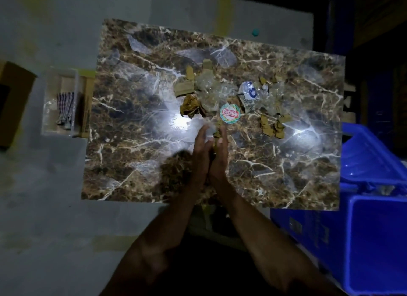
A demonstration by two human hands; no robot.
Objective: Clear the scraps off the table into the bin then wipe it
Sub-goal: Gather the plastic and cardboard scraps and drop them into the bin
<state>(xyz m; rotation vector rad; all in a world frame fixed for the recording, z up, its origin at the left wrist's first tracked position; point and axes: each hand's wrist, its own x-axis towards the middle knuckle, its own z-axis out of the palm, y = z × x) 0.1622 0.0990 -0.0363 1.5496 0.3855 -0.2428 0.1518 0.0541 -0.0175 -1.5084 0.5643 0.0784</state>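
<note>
A brown marble-patterned table [136,163] carries a heap of scraps near its middle: torn cardboard pieces [184,90], crumpled clear plastic [211,91], a round red-and-green sticker [229,114], a white-and-blue wrapper [250,93] and more cardboard bits [272,126]. My left hand [201,150] and my right hand [220,154] are pressed side by side, palms together, fingers straight. A small scrap [214,132] of plastic and cardboard sits between their fingertips, just in front of the heap.
A blue plastic bin [374,229] stands at the table's right front corner. A clear tray [47,102] holding a folded checked cloth [65,107] lies on the floor left of the table, beside a cardboard box [15,93]. Grey floor surrounds the table.
</note>
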